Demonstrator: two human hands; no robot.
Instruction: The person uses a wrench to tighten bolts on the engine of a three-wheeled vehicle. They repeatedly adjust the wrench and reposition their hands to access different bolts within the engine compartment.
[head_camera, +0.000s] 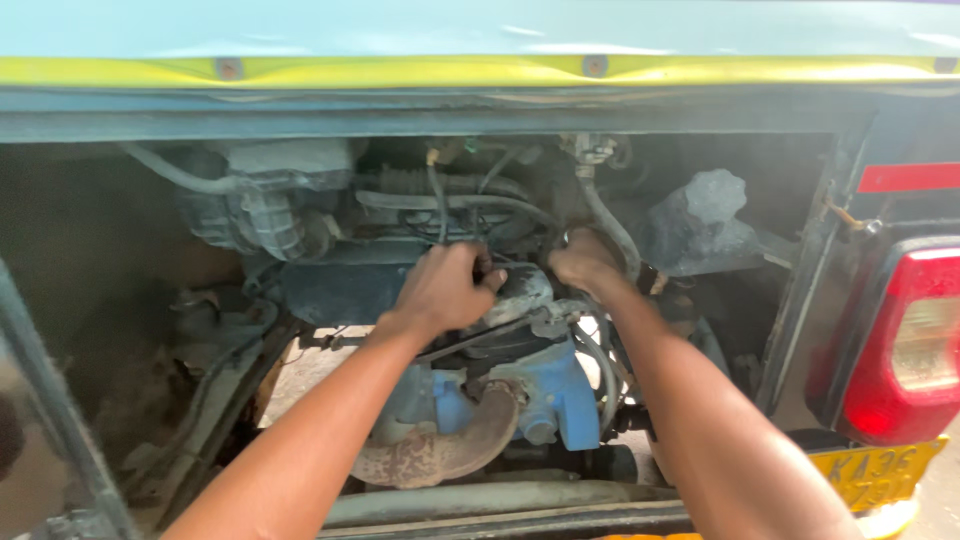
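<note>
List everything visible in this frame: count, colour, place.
engine block: 1, blue, low centre of the bay
exhaust pipe: 1, rusty brown, curving under the engine block
hoses: several, grey, across the upper bay
tail light: 1, red, right edge
number plate: 1, yellow, below the tail light
canopy trim: 1, yellow-green, along the top
left hand: 1, gripping a part on top of the engine
right hand: 1, reaching in beside a grey hose

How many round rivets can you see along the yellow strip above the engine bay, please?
2 in full: the left rivet above the left hand, the middle rivet above the right hand. A third may sit at the right frame edge, cut off.
</note>
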